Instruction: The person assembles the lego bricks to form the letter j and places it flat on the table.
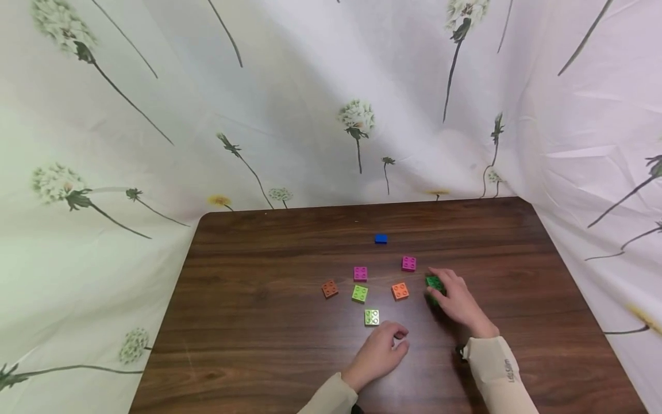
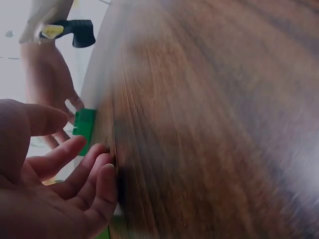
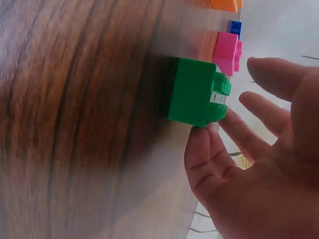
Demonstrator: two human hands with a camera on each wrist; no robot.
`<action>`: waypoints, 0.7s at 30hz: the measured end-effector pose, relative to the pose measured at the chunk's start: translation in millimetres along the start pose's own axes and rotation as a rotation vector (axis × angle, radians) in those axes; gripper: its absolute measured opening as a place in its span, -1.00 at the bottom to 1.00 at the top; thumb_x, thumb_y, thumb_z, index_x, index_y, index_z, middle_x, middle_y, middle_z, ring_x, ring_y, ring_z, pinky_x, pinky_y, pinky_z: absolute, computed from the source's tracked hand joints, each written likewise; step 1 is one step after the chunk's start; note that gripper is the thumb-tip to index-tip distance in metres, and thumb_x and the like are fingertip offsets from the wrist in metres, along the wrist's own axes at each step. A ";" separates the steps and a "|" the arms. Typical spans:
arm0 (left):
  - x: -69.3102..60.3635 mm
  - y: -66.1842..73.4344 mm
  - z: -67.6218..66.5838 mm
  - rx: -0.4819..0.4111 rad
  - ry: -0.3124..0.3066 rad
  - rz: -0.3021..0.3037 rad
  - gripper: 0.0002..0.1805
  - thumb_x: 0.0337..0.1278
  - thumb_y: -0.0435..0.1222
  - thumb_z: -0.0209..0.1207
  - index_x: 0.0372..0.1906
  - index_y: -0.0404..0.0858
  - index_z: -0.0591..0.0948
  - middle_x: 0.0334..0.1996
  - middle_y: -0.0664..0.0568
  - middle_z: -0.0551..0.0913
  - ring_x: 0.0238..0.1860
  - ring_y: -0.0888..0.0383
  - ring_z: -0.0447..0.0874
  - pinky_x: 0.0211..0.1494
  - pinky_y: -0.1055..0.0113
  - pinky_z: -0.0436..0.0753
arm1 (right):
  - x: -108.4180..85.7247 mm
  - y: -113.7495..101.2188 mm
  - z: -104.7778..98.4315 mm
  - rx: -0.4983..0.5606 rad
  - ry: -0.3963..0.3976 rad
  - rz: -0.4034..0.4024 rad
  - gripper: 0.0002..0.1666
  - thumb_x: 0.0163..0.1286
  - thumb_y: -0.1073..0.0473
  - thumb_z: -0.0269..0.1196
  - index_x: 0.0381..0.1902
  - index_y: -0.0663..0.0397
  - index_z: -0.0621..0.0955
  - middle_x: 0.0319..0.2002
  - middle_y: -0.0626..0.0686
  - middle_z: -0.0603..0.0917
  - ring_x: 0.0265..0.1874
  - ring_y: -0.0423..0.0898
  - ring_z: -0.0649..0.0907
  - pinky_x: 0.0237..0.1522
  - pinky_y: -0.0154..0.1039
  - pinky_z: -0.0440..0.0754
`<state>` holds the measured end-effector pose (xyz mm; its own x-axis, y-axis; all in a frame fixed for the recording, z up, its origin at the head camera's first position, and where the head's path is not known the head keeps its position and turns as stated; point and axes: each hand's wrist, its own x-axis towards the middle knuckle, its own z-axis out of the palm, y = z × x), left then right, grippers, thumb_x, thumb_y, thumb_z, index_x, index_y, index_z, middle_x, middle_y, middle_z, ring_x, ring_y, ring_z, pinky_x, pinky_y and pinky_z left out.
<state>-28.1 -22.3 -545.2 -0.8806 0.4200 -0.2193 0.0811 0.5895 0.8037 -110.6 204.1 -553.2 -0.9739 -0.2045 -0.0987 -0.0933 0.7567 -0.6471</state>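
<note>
My right hand (image 1: 457,299) is at the dark green toy brick (image 1: 433,282) on the right of the table. In the right wrist view, outer fingers touch that green brick (image 3: 192,92) on one side, while the thumb stays apart from it. My left hand (image 1: 376,352) holds nothing; its fingers are loosely bent near the tabletop. Just beyond it lies a shiny lime green brick (image 1: 372,317). In the left wrist view, the dark green brick (image 2: 84,124) appears beyond the left fingers, beside the right hand.
Several square bricks lie spread mid-table: orange (image 1: 400,291), lime (image 1: 360,294), brown (image 1: 330,288), and two magenta ones (image 1: 360,273), (image 1: 408,264). A blue brick (image 1: 380,238) sits farther back. Flowered cloth (image 1: 310,144) hangs behind the wooden table (image 1: 248,345).
</note>
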 end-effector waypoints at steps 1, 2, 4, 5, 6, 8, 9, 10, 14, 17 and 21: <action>1.5 -1.0 0.0 0.011 0.009 0.003 -0.74 0.21 -0.22 0.16 -0.05 -0.23 0.63 -0.20 0.04 0.62 -0.28 0.26 0.51 -0.23 0.49 0.47 | 0.3 0.1 1.1 -0.001 0.002 -0.006 -0.43 0.43 0.14 0.13 0.36 0.14 0.37 0.25 0.30 0.41 0.15 0.26 0.41 0.12 0.28 0.41; 2.8 -1.6 -0.7 0.021 0.018 0.008 -0.74 0.21 -0.22 0.16 -0.06 -0.23 0.63 -0.20 0.04 0.62 -0.28 0.26 0.51 -0.23 0.49 0.47 | 0.5 0.0 2.1 -0.006 0.006 -0.016 -0.44 0.42 0.15 0.13 0.34 0.15 0.38 0.24 0.31 0.42 0.14 0.27 0.42 0.10 0.28 0.42; 5.3 -3.6 -2.3 0.041 0.037 0.026 -0.75 0.21 -0.22 0.16 -0.07 -0.23 0.63 -0.22 0.05 0.62 -0.28 0.26 0.51 -0.24 0.49 0.47 | 0.3 -0.2 4.1 -0.013 0.007 -0.024 -0.48 0.42 0.17 0.12 0.31 0.15 0.42 0.21 0.30 0.44 0.13 0.26 0.44 0.09 0.27 0.43; 6.5 -4.6 -3.4 0.050 0.043 0.033 -0.75 0.21 -0.22 0.16 -0.07 -0.23 0.63 -0.23 0.05 0.62 -0.28 0.26 0.51 -0.24 0.49 0.47 | 0.0 -0.4 5.2 -0.016 0.009 -0.028 -0.49 0.41 0.18 0.13 0.29 0.16 0.43 0.19 0.30 0.46 0.12 0.25 0.45 0.08 0.26 0.45; 7.4 -5.6 -4.6 0.060 0.050 0.042 -0.75 0.21 -0.22 0.16 -0.07 -0.22 0.63 -0.23 0.05 0.62 -0.29 0.27 0.51 -0.24 0.49 0.47 | -0.6 -0.5 6.3 -0.015 0.009 -0.031 -0.51 0.41 0.19 0.13 0.27 0.18 0.45 0.17 0.30 0.47 0.10 0.24 0.48 0.07 0.24 0.46; 8.9 -7.3 -6.9 0.073 0.061 0.053 -0.74 0.21 -0.21 0.16 -0.06 -0.23 0.63 -0.23 0.05 0.62 -0.29 0.27 0.50 -0.23 0.49 0.47 | -2.7 -1.5 8.3 -0.013 0.009 -0.030 -0.53 0.39 0.19 0.15 0.23 0.20 0.48 0.12 0.28 0.50 0.03 0.19 0.52 0.04 0.19 0.50; 9.4 -8.4 -7.9 0.075 0.061 0.055 -0.73 0.21 -0.21 0.17 -0.05 -0.23 0.63 -0.23 0.05 0.62 -0.28 0.26 0.50 -0.22 0.49 0.47 | -4.1 -2.1 9.5 -0.009 0.008 -0.021 -0.54 0.39 0.18 0.17 0.21 0.20 0.49 0.10 0.26 0.51 0.00 0.14 0.54 0.02 0.15 0.52; 9.8 -9.1 -9.1 0.076 0.060 0.055 -0.72 0.21 -0.20 0.17 -0.04 -0.23 0.63 -0.22 0.04 0.62 -0.26 0.25 0.51 -0.21 0.48 0.48 | -5.5 -3.3 10.3 -0.008 0.006 -0.019 -0.54 0.38 0.18 0.18 0.20 0.22 0.49 0.07 0.25 0.52 -0.05 0.10 0.55 -0.03 0.11 0.54; 10.5 -11.5 -13.8 0.081 0.053 0.054 -0.67 0.17 -0.17 0.22 0.00 -0.23 0.60 -0.18 0.02 0.61 -0.20 0.21 0.52 -0.15 0.45 0.50 | -10.8 -10.8 15.2 -0.011 0.005 0.011 -0.54 0.35 0.13 0.24 0.14 0.24 0.53 -0.02 0.21 0.55 -0.18 0.00 0.56 -0.13 0.00 0.56; 11.5 -12.9 -16.5 0.098 0.051 0.049 -0.61 0.14 -0.13 0.25 0.03 -0.22 0.59 -0.12 0.02 0.60 -0.14 0.21 0.51 -0.10 0.42 0.49 | -12.6 -17.4 20.7 -0.011 0.013 0.037 -0.55 0.32 0.10 0.27 0.09 0.23 0.56 -0.05 0.19 0.59 -0.17 0.00 0.57 -0.11 0.02 0.56; 13.8 -14.2 -18.6 0.112 0.034 0.025 -0.54 0.11 -0.06 0.27 0.08 -0.18 0.56 -0.04 0.04 0.58 -0.06 0.21 0.49 0.00 0.35 0.51 | -13.7 -27.1 28.9 0.018 0.022 0.090 -0.58 0.30 0.07 0.29 0.01 0.23 0.59 -0.09 0.18 0.61 -0.16 0.02 0.58 -0.09 0.03 0.56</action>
<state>-50.0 -37.7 -549.4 -0.8931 0.4127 -0.1794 0.1529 0.6533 0.7415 -88.8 168.4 -556.2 -0.9824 -0.1225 -0.1409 -0.0016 0.7603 -0.6496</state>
